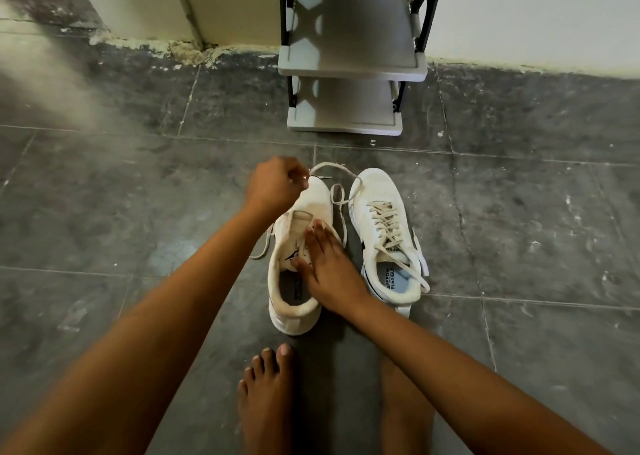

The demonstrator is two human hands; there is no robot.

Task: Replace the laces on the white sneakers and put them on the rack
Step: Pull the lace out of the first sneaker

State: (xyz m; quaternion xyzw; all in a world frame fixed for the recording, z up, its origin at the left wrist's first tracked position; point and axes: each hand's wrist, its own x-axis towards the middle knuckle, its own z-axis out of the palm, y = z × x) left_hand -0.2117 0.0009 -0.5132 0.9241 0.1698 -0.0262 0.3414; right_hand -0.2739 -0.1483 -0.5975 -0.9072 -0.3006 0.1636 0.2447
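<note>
The left hand (pixel 273 186) pinches a cream lace (pixel 337 198) above the toe of the left sneaker (pixel 299 267), fingers curled tight; the right hand (pixel 329 264) lies flat with straight fingers on its tongue, pinning it to the floor. The lace looks limp and light, best drawn near its tip. The laced right sneaker (pixel 388 236) stands just beside, the shoe rack (pixel 349 70) beyond
</note>
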